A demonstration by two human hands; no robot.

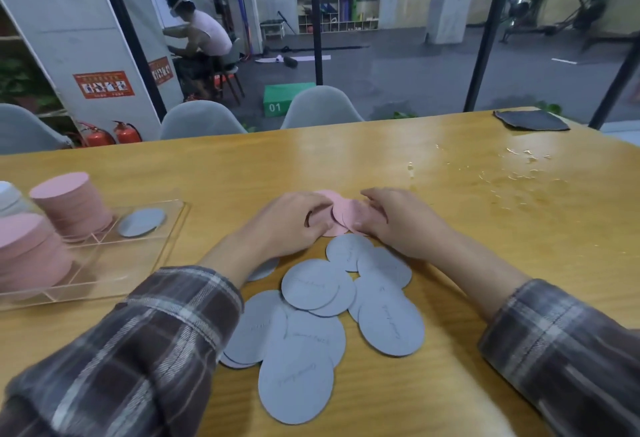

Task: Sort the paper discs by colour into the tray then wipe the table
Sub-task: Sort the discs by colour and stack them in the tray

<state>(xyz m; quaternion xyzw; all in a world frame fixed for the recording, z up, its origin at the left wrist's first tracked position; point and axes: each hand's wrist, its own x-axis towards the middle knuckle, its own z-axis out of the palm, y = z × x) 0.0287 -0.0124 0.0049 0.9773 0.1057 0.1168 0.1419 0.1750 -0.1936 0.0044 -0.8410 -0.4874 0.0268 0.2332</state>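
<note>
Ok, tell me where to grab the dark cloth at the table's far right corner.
Pinch the dark cloth at its near edge, coming from above on your side, probably with the right hand. It lies flat on the table, so only an edge lifts readily.

pink discs [343,218] partly hidden, tray [116,263] cropped left

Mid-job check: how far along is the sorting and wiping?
Done: two pink stacks and one grey disc sit in the tray. In hand: the left hand and right hand gather the loose pink discs. Left: the grey discs scattered on the table, then wiping; the cloth lies untouched near the wet smears.
</note>
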